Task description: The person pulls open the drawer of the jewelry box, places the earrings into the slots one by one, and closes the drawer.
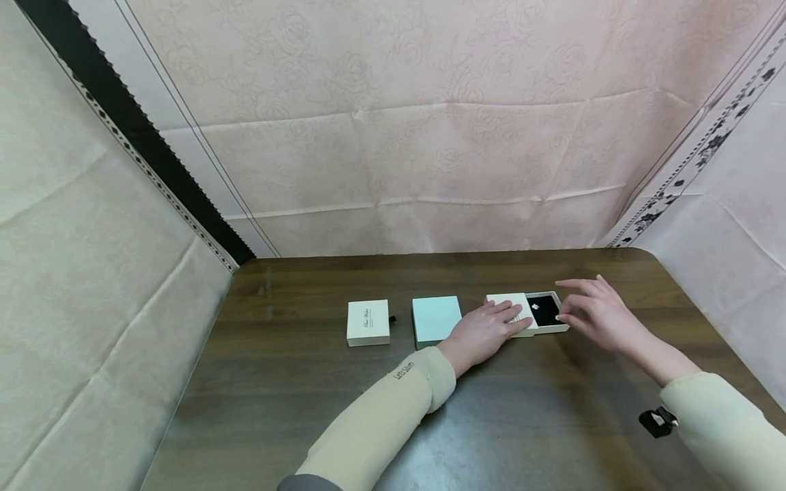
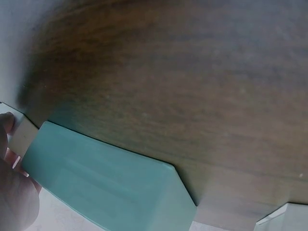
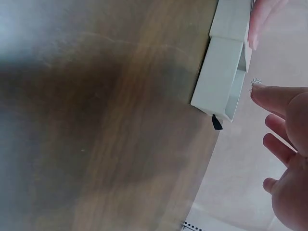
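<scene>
A white drawer-style box (image 1: 505, 299) has its tray (image 1: 555, 329) slid out to the right. On the tray's black insert (image 1: 544, 311) lies a small shiny white piece. My left hand (image 1: 485, 332) rests on top of the outer sleeve with its fingers extended. To the right of the tray, my right hand (image 1: 598, 314) pinches a small sparkling silvery piece (image 3: 256, 82) at its fingertips, with the other fingers apart. What kind of jewellery it is, I cannot tell. Seen from the right wrist, a black ribbon tab (image 3: 217, 122) sticks out from the tray's end.
A light teal box (image 1: 436, 317) stands left of my left hand, close to the forearm. Further left sits another white box (image 1: 368, 322) with printed lettering and a black tab. All stand on a dark wooden table (image 1: 295, 395), with pale cloth (image 1: 430, 157) hanging behind.
</scene>
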Demonstrator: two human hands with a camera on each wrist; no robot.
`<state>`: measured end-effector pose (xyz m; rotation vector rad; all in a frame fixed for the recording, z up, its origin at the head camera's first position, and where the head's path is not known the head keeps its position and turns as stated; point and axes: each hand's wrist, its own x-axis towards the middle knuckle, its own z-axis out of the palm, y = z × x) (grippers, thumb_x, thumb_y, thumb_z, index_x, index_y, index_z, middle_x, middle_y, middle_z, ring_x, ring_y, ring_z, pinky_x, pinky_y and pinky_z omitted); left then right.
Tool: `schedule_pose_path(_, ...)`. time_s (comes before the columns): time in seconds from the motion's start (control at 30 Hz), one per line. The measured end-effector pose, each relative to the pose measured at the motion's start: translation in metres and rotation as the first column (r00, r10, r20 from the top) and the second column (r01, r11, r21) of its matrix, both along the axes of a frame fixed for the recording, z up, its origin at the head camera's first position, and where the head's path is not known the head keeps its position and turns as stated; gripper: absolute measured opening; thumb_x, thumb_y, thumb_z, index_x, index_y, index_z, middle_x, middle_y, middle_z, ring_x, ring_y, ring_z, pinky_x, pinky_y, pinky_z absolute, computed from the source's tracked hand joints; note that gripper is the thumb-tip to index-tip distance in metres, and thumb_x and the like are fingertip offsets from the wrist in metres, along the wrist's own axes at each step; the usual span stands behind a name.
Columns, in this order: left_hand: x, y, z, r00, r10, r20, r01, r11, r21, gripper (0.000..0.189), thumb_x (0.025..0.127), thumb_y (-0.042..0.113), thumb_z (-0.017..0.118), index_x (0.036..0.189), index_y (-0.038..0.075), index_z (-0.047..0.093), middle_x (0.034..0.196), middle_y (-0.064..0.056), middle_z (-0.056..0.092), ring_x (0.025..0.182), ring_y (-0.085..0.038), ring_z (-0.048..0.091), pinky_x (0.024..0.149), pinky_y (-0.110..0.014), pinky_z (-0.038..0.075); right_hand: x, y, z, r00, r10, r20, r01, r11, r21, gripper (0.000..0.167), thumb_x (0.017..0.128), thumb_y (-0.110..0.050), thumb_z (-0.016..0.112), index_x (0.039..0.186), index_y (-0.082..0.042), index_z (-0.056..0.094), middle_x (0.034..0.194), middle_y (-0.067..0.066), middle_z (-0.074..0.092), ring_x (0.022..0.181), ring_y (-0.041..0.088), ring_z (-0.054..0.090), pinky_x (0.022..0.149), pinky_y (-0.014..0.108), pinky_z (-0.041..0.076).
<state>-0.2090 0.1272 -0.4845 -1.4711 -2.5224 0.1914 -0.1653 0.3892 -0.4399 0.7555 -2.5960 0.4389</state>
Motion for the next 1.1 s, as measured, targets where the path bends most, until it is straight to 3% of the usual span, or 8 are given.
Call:
schedule_pose_path(0.23, 0.001, 0.0, 0.003, 1.0, 0.008, 0.026, -0.008, 1.0, -0.008, 0.053, 0.116, 0.016, 0.046, 0.165, 0.036, 0.043, 0.169, 0.004, 0.043, 0.155, -0.014, 0.041, 0.124, -0.032, 0.038, -0.016, 0.003, 0.0, 0.998, -0.029, 0.053, 0.027, 0.999, 0.03, 0.028, 0.079, 0.0, 0.089, 0.079, -0.02, 0.071, 0.132, 0.025, 0.067, 0.117, 0.052, 0.058, 0.116, 0.082, 0.023)
schedule_pose_path(0.5, 0.001, -0.001, 0.002, 1.0, 0.007, 0.028, -0.007, 1.0, -0.009, 0.052, 0.117, 0.016, 0.044, 0.165, 0.036, 0.043, 0.169, 0.004, 0.043, 0.155, -0.015, 0.041, 0.124, -0.032, 0.038, -0.028, 0.005, -0.001, 1.0, 0.0, 0.0, 0.0, 0.997, 0.074, 0.03, 0.076, 0.003, 0.09, 0.08, -0.02, 0.071, 0.132, 0.024, 0.067, 0.118, 0.052, 0.059, 0.117, 0.082, 0.023)
schedule_pose_path(0.63, 0.001, -0.001, 0.001, 1.0, 0.006, 0.029, -0.006, 1.0, -0.003, 0.052, 0.116, 0.016, 0.044, 0.165, 0.036, 0.044, 0.169, 0.004, 0.043, 0.155, -0.015, 0.042, 0.124, -0.033, 0.039, -0.032, 0.004, -0.001, 1.0, 0.008, 0.014, -0.009, 0.996, 0.083, 0.03, 0.077, 0.002, 0.09, 0.08, -0.021, 0.071, 0.134, 0.025, 0.066, 0.119, 0.052, 0.058, 0.116, 0.082, 0.023)
schedule_pose_path(0.77, 0.001, -0.001, 0.002, 1.0, 0.003, 0.031, -0.003, 1.0, 0.001, 0.053, 0.116, 0.015, 0.045, 0.165, 0.036, 0.043, 0.169, 0.003, 0.044, 0.154, -0.015, 0.042, 0.123, -0.033, 0.039, -0.037, 0.005, -0.001, 0.996, -0.015, 0.093, 0.007, 0.997, 0.082, 0.028, 0.08, 0.0, 0.089, 0.08, -0.021, 0.071, 0.136, 0.027, 0.063, 0.12, 0.054, 0.056, 0.111, 0.085, 0.025)
schedule_pose_path(0.93, 0.0, 0.0, 0.002, 1.0, 0.002, 0.025, -0.002, 1.0, 0.001, 0.053, 0.116, 0.015, 0.046, 0.165, 0.036, 0.043, 0.168, 0.003, 0.044, 0.154, -0.015, 0.042, 0.123, -0.033, 0.039, -0.041, 0.006, -0.001, 0.967, -0.069, 0.246, 0.051, 0.995, 0.081, 0.018, 0.088, -0.007, 0.086, 0.082, -0.017, 0.072, 0.141, 0.03, 0.06, 0.129, 0.056, 0.051, 0.109, 0.087, 0.025)
schedule_pose_path(1.1, 0.001, -0.001, 0.001, 1.0, 0.003, 0.025, -0.003, 1.0, -0.004, 0.053, 0.116, 0.015, 0.045, 0.165, 0.036, 0.043, 0.169, 0.003, 0.044, 0.155, -0.015, 0.042, 0.124, -0.033, 0.038, -0.044, 0.005, -0.003, 0.955, -0.073, 0.288, 0.05, 0.995, 0.089, 0.018, 0.09, -0.009, 0.085, 0.082, -0.019, 0.072, 0.142, 0.031, 0.059, 0.129, 0.056, 0.051, 0.11, 0.082, 0.029)
